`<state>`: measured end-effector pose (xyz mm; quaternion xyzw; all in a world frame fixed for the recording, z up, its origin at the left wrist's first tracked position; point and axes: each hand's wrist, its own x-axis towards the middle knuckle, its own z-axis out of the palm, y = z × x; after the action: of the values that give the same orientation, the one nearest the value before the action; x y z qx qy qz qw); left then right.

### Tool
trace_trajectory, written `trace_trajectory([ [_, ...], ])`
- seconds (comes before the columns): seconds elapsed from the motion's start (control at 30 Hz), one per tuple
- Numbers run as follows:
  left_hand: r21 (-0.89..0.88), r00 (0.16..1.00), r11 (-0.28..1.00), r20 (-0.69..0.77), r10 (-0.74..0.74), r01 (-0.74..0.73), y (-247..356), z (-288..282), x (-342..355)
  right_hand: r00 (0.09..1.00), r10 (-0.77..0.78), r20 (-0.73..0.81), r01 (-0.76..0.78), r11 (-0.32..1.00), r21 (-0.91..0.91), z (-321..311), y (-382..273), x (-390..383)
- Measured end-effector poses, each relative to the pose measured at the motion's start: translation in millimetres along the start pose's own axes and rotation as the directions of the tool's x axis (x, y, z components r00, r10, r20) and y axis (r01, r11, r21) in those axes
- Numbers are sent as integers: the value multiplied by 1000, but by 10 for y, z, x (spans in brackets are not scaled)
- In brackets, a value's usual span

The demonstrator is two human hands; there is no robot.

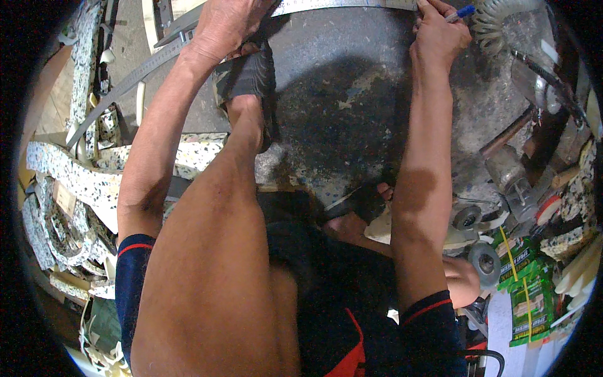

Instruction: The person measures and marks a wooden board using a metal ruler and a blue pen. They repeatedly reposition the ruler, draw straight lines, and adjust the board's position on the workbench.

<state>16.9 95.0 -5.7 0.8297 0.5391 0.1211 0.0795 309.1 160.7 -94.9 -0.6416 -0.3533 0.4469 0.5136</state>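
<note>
At the top edge, a metal ruler [345, 5] with printed markings stretches between my two hands. My left hand [229, 26] is at its left end, above my sandalled foot [245, 78]; the picture's edge cuts off the fingers, so their grip is hidden. At the ruler's right end is my right hand [443, 34], closed around a blue pen [463, 12]. Its thumb and forefinger come against the ruler's end. Beneath both lies a dark, scuffed surface with pale worn patches.
Another long metal ruler [129, 80] slants at left beside speckled foam strips [75, 173]. On the right are a coiled clear hose [496, 28], a spray gun [518, 188], a grey caster wheel [483, 264] and green packets [531, 308]. My bent leg [213, 264] fills the lower middle.
</note>
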Motion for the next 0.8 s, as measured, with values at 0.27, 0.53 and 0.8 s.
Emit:
trace_trajectory([
  [0.27, -12, 1000, 1000, 8, -25, 25, 40, -16, 47, 996, 87, -6, -87, 995, -56, -44, -50, -4],
  [0.53, -30, 930, 967, -267, -253, 254, 239, -104, -544, 960, 279, -9, -279, 957, -85, -23, -347, -178],
  [0.8, -896, -229, -369, 315, -921, 248, -252, -308, -1831, 844, 476, 248, -442, 878, -183, -891, -220, -605],
])
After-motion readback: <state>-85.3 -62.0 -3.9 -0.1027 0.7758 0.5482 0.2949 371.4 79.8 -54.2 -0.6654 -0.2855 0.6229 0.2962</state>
